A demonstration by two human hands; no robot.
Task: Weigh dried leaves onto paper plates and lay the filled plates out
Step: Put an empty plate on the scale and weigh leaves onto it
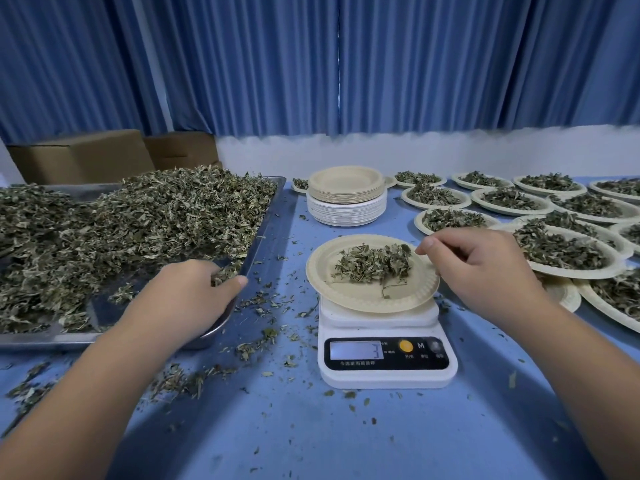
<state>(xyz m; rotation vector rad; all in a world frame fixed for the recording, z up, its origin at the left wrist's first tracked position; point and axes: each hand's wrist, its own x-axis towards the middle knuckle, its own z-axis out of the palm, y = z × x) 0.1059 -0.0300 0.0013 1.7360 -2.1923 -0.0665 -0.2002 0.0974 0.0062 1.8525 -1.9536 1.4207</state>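
Observation:
A beige paper plate [332, 289] with a small heap of dried leaves [374, 263] sits on a white digital scale [388, 362]; its display shows a 3. My left hand [194, 292] grips a clump of dried leaves at the near right corner of a metal tray [266, 216] piled with leaves [138, 216]. Curled, with finger and thumb pinched together, my right hand [474, 261] hovers at the plate's right rim; I cannot tell whether it holds anything.
A stack of empty paper plates [346, 195] stands behind the scale. Several filled plates [554, 251] cover the right side of the blue table [311, 427]. Loose leaf bits lie scattered around the scale. Cardboard boxes [79, 157] and blue curtains stand behind.

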